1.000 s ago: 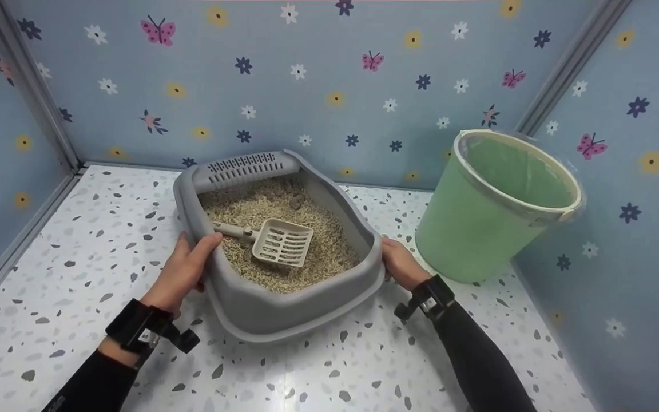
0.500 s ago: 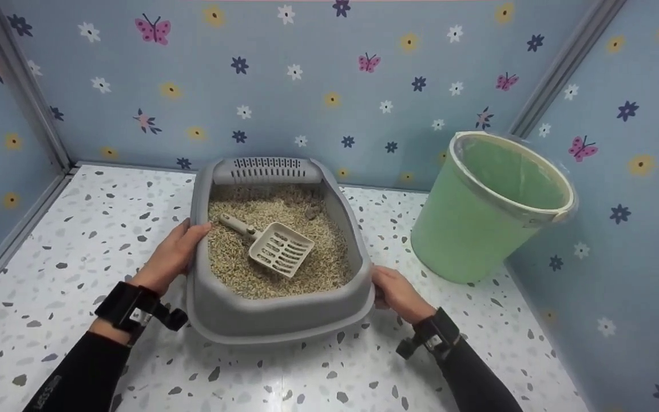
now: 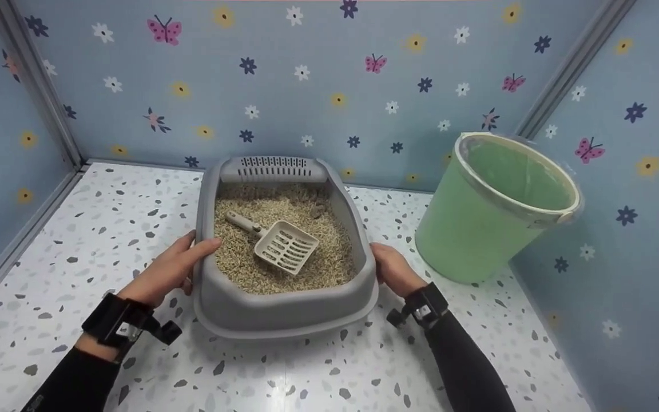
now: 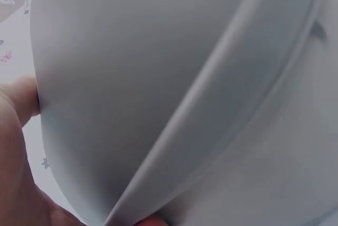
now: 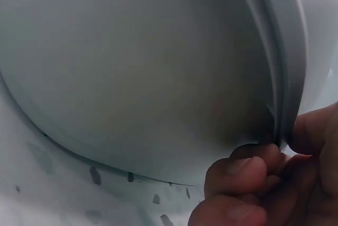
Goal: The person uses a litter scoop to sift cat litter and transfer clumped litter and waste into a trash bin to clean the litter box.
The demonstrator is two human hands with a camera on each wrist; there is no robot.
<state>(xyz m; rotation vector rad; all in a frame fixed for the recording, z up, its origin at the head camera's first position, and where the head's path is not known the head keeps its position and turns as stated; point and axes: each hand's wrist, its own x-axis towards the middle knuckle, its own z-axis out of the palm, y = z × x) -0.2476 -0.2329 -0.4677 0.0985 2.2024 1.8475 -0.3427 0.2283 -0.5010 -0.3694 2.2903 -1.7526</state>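
Observation:
A grey litter box [image 3: 284, 313] stands on the speckled floor, with its slotted end toward the back wall. Light brown litter [image 3: 238, 266] fills its bottom. On the litter lies a beige slotted scoop [image 3: 286, 247], handle pointing to the back left. My left hand [image 3: 163, 272] grips the box's left side, thumb over the rim; in the left wrist view a fingertip [image 4: 151, 220] shows at the lower lip. My right hand [image 3: 395, 269] holds the front right side. The right wrist view shows its curled fingers [image 5: 235, 176] and thumb pinching the lip.
To the right stands a pale green bin [image 3: 467, 229] with a clear liner over its rim. A dark clump [image 3: 318, 210] lies in the litter near the box's back right. Flowered blue walls [image 3: 301, 86] rise behind and at both sides.
The litter box has turned clockwise as seen from above, from slanted to nearly straight, its back end swinging right. The scoop turned along with it. Both hands have kept hold of the box.

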